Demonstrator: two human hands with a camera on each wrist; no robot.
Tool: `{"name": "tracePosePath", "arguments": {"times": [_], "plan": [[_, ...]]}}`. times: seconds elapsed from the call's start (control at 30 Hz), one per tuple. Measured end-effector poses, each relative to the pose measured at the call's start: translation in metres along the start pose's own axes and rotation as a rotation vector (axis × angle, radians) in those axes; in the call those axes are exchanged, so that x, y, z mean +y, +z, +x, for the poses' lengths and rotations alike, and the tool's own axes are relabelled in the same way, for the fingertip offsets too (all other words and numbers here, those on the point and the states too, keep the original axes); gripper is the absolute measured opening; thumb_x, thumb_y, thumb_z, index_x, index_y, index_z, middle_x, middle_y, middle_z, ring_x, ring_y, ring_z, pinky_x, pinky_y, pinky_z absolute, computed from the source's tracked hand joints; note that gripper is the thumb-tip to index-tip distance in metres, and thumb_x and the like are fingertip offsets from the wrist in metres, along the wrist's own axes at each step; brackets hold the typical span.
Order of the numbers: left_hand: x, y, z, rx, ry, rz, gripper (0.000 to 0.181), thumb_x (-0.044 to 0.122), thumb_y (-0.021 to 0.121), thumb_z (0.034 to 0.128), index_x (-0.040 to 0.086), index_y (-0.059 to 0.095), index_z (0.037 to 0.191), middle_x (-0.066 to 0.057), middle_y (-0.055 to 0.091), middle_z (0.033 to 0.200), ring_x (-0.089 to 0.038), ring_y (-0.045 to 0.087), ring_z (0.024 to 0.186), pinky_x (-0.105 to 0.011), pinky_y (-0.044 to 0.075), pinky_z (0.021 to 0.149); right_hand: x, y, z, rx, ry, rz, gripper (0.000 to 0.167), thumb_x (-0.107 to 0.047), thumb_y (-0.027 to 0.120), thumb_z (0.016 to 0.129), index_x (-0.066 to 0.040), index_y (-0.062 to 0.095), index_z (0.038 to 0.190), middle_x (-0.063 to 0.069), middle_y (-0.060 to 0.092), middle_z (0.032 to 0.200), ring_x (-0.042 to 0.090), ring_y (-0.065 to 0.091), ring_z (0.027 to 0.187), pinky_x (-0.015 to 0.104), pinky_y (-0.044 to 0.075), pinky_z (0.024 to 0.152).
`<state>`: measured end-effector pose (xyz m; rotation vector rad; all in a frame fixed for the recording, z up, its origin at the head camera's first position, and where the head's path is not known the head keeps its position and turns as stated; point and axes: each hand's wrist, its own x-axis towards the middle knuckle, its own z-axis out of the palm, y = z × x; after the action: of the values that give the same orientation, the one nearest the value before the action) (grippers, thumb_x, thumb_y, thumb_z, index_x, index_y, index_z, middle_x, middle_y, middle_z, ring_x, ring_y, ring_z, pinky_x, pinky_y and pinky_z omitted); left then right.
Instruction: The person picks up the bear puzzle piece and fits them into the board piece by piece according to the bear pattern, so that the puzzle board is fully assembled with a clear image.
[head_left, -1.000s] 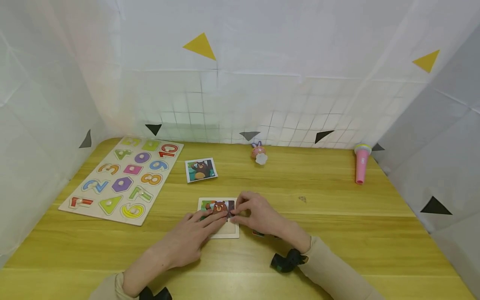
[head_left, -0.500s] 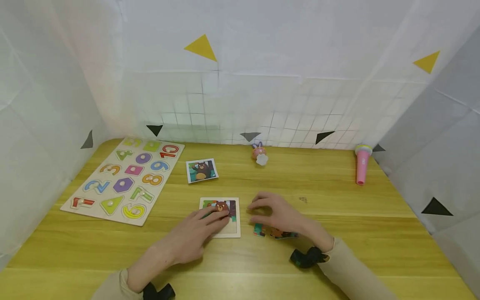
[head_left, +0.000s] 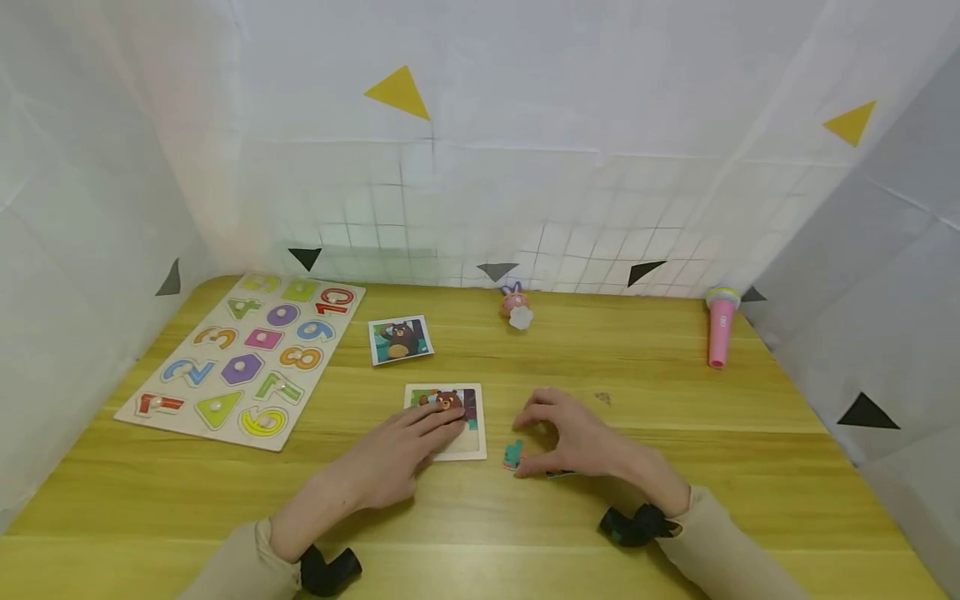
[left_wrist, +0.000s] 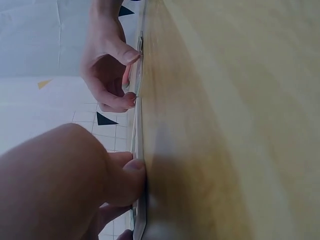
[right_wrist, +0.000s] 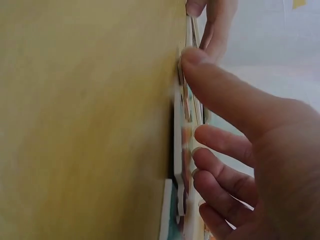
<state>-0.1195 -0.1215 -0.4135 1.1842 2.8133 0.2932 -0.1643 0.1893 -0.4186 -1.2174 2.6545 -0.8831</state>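
A square wooden puzzle board point(head_left: 482, 417) with a bear picture in its upper part lies mid-table. My left hand point(head_left: 386, 458) has its fingers across the board's top; in the left wrist view the left thumb point(left_wrist: 132, 180) presses against its edge. Just right of the board, my right hand point(head_left: 581, 437) is over loose puzzle pieces, thumb and index finger apart. A small teal piece point(head_left: 513, 454) lies at the right thumb's tip. The right wrist view shows pieces point(right_wrist: 178, 135) flat on the table under the spread fingers, partly hidden in the head view.
At the left lies a number-and-shape board point(head_left: 240, 337). A bear picture card point(head_left: 401, 340) lies behind the puzzle board. Near the back wall are a small rabbit-eared toy point(head_left: 517, 307) and, at the right, a pink toy microphone point(head_left: 720, 329).
My right hand has withdrawn from the puzzle board to the loose pieces at its right. The board has slid slightly right and away from me, with my left hand on it.
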Motion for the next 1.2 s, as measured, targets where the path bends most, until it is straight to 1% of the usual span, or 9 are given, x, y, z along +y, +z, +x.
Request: {"name": "tracePosePath", "arguments": {"times": [0.13,0.3,0.43,0.5,0.6,0.73,0.87,1.0,1.2], "plan": [[0.000,0.000,0.000,-0.013,-0.009,-0.003,0.058,0.008,0.046,0.1012,0.017,0.034,0.157,0.001,0.029,0.164,-0.027,0.026,0.151,-0.048,0.026,0.122,-0.001,0.000,0.000,0.004,-0.022,-0.002,0.037,-0.042,0.083,0.080,-0.021,0.073,0.109,-0.008,0.059,0.106,0.011,0.054,0.099,0.032,0.050,0.087],[0.001,0.000,0.000,-0.024,-0.022,-0.024,0.058,0.011,0.046,0.1026,0.018,0.032,0.158,0.003,0.026,0.165,-0.027,0.023,0.152,-0.050,0.026,0.122,0.003,-0.001,0.000,0.026,-0.121,-0.005,0.026,-0.028,0.081,0.085,-0.017,0.076,0.107,-0.004,0.062,0.107,0.011,0.055,0.100,0.033,0.052,0.087],[0.000,0.001,0.000,-0.028,-0.019,-0.022,0.058,0.013,0.046,0.1034,0.019,0.030,0.159,0.003,0.025,0.166,-0.026,0.022,0.152,-0.050,0.025,0.122,0.007,0.000,0.000,0.047,-0.180,-0.022,0.025,-0.022,0.080,0.086,-0.014,0.076,0.109,-0.002,0.063,0.109,0.012,0.057,0.101,0.033,0.054,0.087],[0.000,0.002,0.001,-0.031,-0.019,-0.013,0.058,0.014,0.046,0.1038,0.019,0.029,0.159,0.003,0.024,0.166,-0.026,0.021,0.152,-0.050,0.025,0.123,0.007,0.000,0.000,0.047,-0.166,-0.012,0.027,-0.021,0.079,0.087,-0.013,0.075,0.112,-0.001,0.064,0.111,0.013,0.059,0.101,0.034,0.054,0.087],[0.000,0.002,0.001,-0.037,-0.021,-0.003,0.058,0.015,0.046,0.1042,0.019,0.028,0.159,0.003,0.022,0.166,-0.025,0.021,0.153,-0.049,0.024,0.123,0.007,0.000,0.000,0.050,-0.090,0.006,0.028,-0.022,0.078,0.088,-0.013,0.072,0.115,-0.002,0.064,0.113,0.014,0.061,0.101,0.034,0.055,0.087],[0.000,0.002,0.000,-0.034,-0.028,0.005,0.057,0.015,0.045,0.1045,0.018,0.029,0.159,0.001,0.022,0.167,-0.026,0.020,0.153,-0.049,0.024,0.123,0.006,0.000,0.000,0.080,-0.012,0.003,0.024,-0.025,0.080,0.087,-0.015,0.072,0.107,-0.004,0.064,0.109,0.012,0.061,0.097,0.033,0.056,0.084],[-0.001,0.003,-0.002,0.011,-0.014,0.026,0.056,0.018,0.046,0.1046,0.015,0.031,0.158,-0.004,0.024,0.166,-0.029,0.020,0.153,-0.051,0.022,0.123,0.009,0.001,0.000,0.117,-0.029,-0.029,0.018,-0.027,0.081,0.085,-0.018,0.074,0.098,-0.005,0.063,0.100,0.010,0.059,0.089,0.030,0.054,0.077],[-0.005,0.002,-0.009,0.062,-0.020,0.018,0.058,0.027,0.050,0.1051,0.009,0.032,0.157,-0.009,0.027,0.165,-0.033,0.024,0.151,-0.050,0.023,0.123,0.011,0.001,0.001,0.134,-0.073,-0.054,0.016,-0.026,0.082,0.084,-0.017,0.075,0.096,-0.005,0.062,0.095,0.009,0.057,0.084,0.028,0.052,0.072],[-0.015,-0.006,-0.025,0.047,-0.123,-0.108,0.065,0.039,0.053,0.1035,0.009,0.032,0.157,-0.006,0.026,0.165,-0.030,0.027,0.151,-0.048,0.031,0.120,0.012,0.000,0.002,0.135,-0.120,-0.072,0.015,-0.024,0.081,0.084,-0.016,0.076,0.095,-0.006,0.062,0.092,0.008,0.057,0.080,0.025,0.051,0.067]]}}
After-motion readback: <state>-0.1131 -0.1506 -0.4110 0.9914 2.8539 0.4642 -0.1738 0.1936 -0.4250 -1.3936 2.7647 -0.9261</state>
